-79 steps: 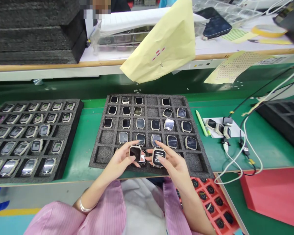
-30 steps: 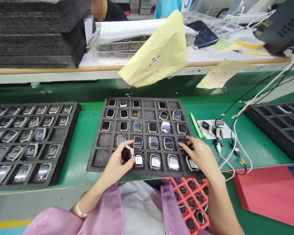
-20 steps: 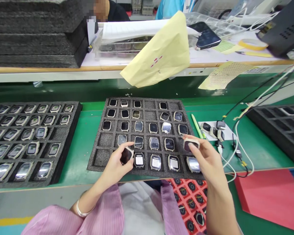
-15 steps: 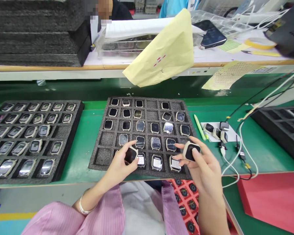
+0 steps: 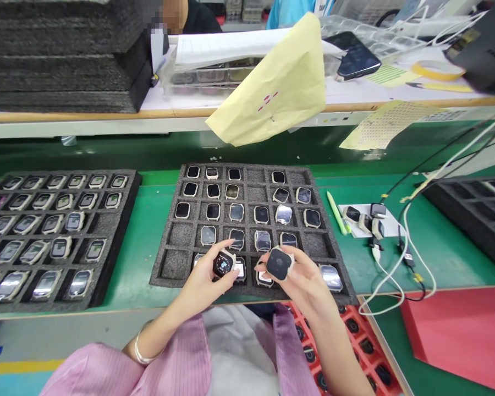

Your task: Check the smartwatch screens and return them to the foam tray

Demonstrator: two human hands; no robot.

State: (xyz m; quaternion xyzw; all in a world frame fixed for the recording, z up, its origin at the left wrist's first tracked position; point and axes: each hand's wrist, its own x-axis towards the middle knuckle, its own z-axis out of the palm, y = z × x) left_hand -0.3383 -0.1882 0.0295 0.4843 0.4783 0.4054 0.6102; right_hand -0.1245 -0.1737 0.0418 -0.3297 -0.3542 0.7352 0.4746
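Note:
Between the thumb and fingers of my left hand point(image 5: 208, 275) is a smartwatch point(image 5: 223, 263) without a strap, its screen lit with a dial. My right hand point(image 5: 307, 278) grips a second strapless smartwatch point(image 5: 279, 263), its dark face turned up toward me. Both hands are above the front rows of a dark foam tray point(image 5: 175, 263), where several more watches sit in square pockets. Some pockets hold no watch. A bright-screened watch point(image 5: 330, 278) lies in the front right pocket. The watches under my hands are partly hidden.
Another foam tray point(image 5: 101, 220) full of watches lies left. To the right are a green pen point(image 5: 336, 212), several watches on a white pad point(image 5: 390, 225), and white cables point(image 5: 421, 264). A red tray point(image 5: 371, 324) of round parts is below the bench edge; a shelf point(image 5: 119, 125) spans the back.
My right hand has moved left with its watch, closer to my left hand, uncovering the tray's front right pocket. The watch screen in my left hand has gone from dark to lit.

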